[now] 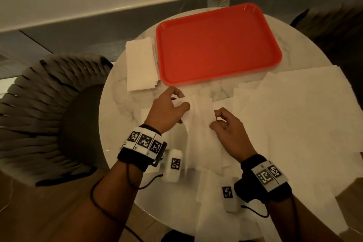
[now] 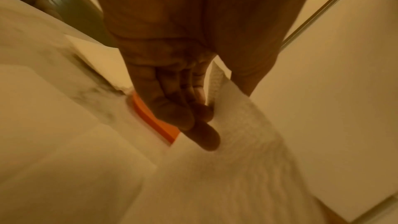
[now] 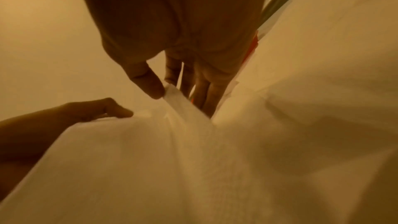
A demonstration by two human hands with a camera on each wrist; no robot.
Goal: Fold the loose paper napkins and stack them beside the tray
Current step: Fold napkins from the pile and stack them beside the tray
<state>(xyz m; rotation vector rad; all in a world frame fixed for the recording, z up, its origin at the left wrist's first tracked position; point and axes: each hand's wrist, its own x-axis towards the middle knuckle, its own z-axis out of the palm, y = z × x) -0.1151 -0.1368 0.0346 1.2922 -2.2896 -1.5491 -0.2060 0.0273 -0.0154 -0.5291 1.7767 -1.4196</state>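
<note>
Both wrists, each banded with a marker-printed cuff, reach over the near edge of the round marble surface (image 1: 117,88) toward the orange tray (image 1: 218,45), the reference for all positions. Just in front of the tray's near rim, the left hand (image 1: 167,112) and right hand (image 1: 229,129) hold one paper napkin (image 1: 200,116) lifted off the surface. Left thumb and fingers (image 2: 183,113) pinch its left edge; right thumb and forefinger pinch its right corner (image 3: 170,91), with the other right fingers (image 3: 206,94) extended. Folded napkins form a stack (image 1: 140,65) touching the tray's left side. Loose napkins (image 1: 294,108) lie overlapped in front of and to the right of the tray. Judged from its drape, the paper is light, limp and easily torn or creased; it is best taken at opposite corners, with little tension, so that edges meet before the fold is pressed.
</note>
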